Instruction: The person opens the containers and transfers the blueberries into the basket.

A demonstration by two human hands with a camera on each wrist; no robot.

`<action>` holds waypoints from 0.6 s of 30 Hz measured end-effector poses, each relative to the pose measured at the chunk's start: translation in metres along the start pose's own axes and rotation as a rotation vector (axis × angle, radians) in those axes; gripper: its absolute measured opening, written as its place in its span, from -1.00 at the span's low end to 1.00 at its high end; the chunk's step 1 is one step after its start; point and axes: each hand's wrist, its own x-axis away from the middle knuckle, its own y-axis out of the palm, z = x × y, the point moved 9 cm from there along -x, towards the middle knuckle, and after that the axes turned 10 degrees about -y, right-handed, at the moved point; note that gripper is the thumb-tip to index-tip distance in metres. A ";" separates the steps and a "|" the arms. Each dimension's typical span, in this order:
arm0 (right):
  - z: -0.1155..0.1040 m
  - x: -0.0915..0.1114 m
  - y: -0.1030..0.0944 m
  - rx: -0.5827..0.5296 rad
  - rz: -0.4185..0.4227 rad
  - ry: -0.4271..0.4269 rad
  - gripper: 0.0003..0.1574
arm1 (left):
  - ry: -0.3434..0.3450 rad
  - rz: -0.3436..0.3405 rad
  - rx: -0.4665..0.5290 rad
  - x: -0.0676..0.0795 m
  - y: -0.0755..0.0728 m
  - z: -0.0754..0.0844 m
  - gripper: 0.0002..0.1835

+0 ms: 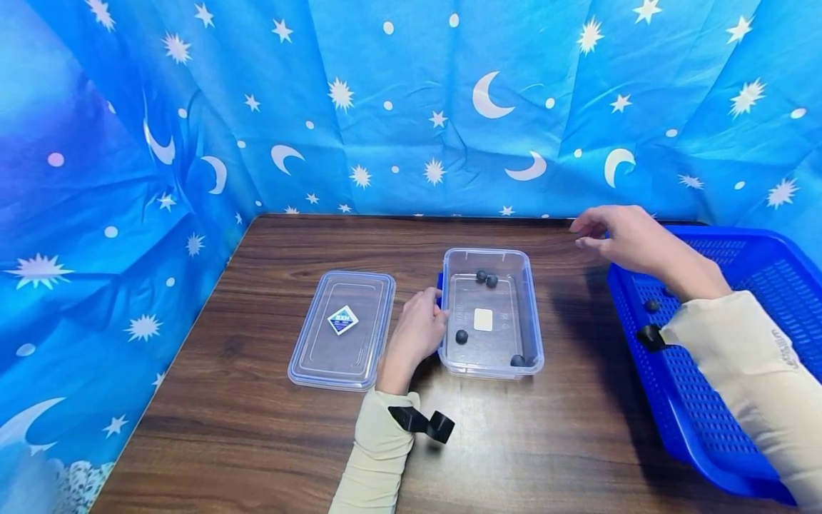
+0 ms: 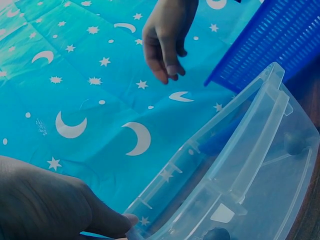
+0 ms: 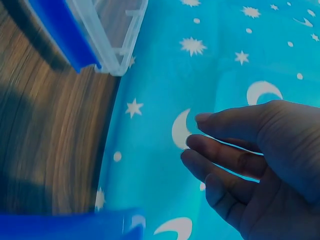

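A clear plastic container (image 1: 497,303) stands on the table, with several small dark balls (image 1: 462,336) on its floor. My left hand (image 1: 419,325) grips its left wall; in the left wrist view the thumb (image 2: 127,220) presses on the rim, while the other fingers are mostly hidden. Raised over the near-left rim of a blue basket (image 1: 681,400), my right hand (image 1: 619,232) hangs with loosely bent fingers. The right wrist view shows nothing between its thumb and fingers (image 3: 220,150). A dark ball (image 1: 651,305) lies inside the basket.
Left of the container, a clear lid (image 1: 359,357) with a diamond-shaped label lies flat on the wooden table (image 1: 244,400). A blue curtain (image 1: 398,78) with moons and stars hangs behind the table and along its left side.
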 end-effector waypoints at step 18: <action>-0.039 -0.032 0.037 -0.028 -0.036 -0.138 -0.81 | 0.010 0.007 0.000 0.003 -0.003 0.003 -0.63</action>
